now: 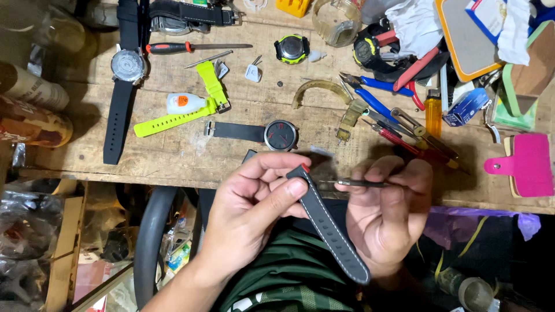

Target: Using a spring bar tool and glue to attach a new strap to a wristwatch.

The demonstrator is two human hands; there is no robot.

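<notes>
The left hand (254, 202) has thumb and fingers clamped on the upper end of a dark grey watch strap (329, 225). The strap runs from the pinch toward 5 o'clock, crossing in front of the right palm, and its free end hangs over the green garment (283, 271) below. The right hand (387, 214) has thumb and forefinger closed on a thin metal pin tool (361, 183). The tool lies level, tip pointing to 9 o'clock, close to the strap's red-tipped end; contact cannot be told.

Both hands sit at the near edge of the wooden bench (173, 156), partly over it and partly below it. Bare wood lies at 11 o'clock of the left hand. At 12 o'clock, near the fingertips, lies a black watch with red markings (280, 134), one strap half attached, pointing to 9 o'clock. At 10 o'clock lie a lime-green strap (179, 112) and a small white glue bottle (184, 103), just beside each other. At 1 o'clock of the right hand lie blue-handled pliers (378, 92) and red-handled tools (396, 138), crowded together. At 3 o'clock a pink scraper (523, 164) rests near the bench edge. A large black watch (124, 75) lies at far 10 o'clock.
</notes>
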